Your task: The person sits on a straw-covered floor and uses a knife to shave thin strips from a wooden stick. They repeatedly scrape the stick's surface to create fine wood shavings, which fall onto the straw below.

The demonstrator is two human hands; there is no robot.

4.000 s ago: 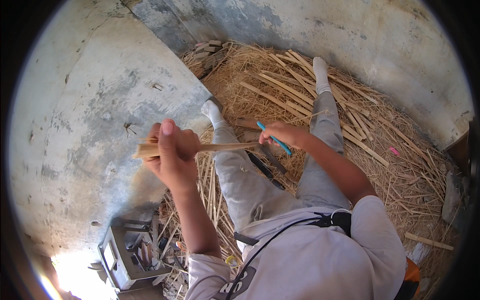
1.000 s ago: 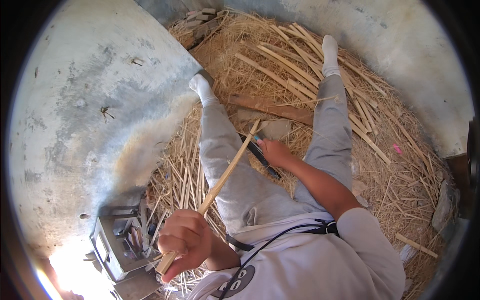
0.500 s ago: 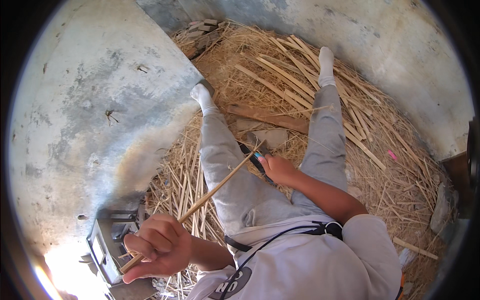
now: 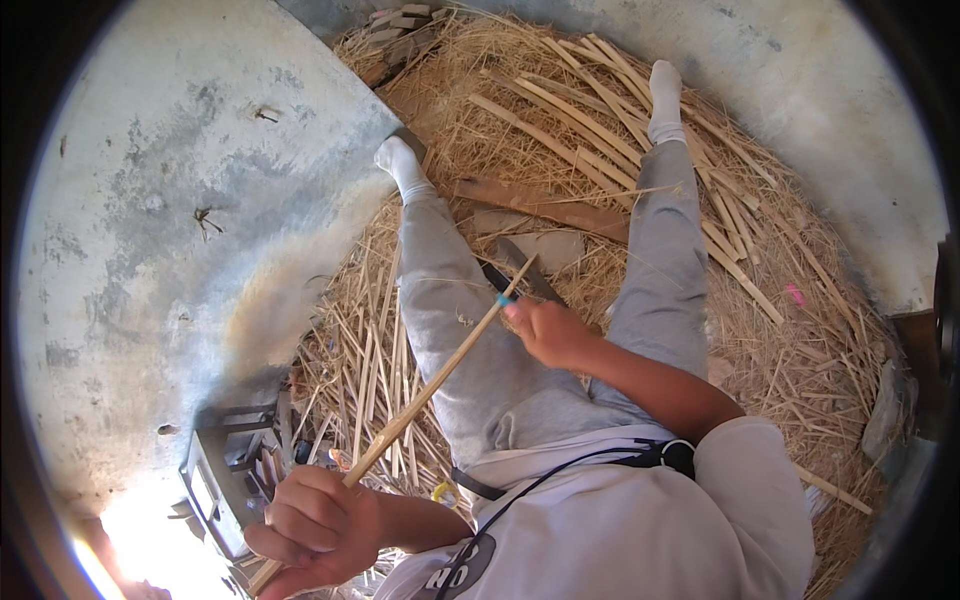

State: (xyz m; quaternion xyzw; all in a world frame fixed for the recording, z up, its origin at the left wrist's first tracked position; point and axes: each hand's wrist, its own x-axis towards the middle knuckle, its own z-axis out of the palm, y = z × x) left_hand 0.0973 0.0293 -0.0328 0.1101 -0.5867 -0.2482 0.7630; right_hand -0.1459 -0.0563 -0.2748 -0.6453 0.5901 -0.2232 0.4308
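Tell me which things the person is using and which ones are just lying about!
Seem to be in use:
Stick, in the left hand
Blue tool, mostly hidden by the right hand, beside the stick

Seem to be just lying about:
Brown board
Pink scrap
Straw

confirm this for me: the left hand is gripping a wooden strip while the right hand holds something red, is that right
Not quite: the object in the right hand is blue, not red, as the head view shows. The left hand is gripping a wooden strip.
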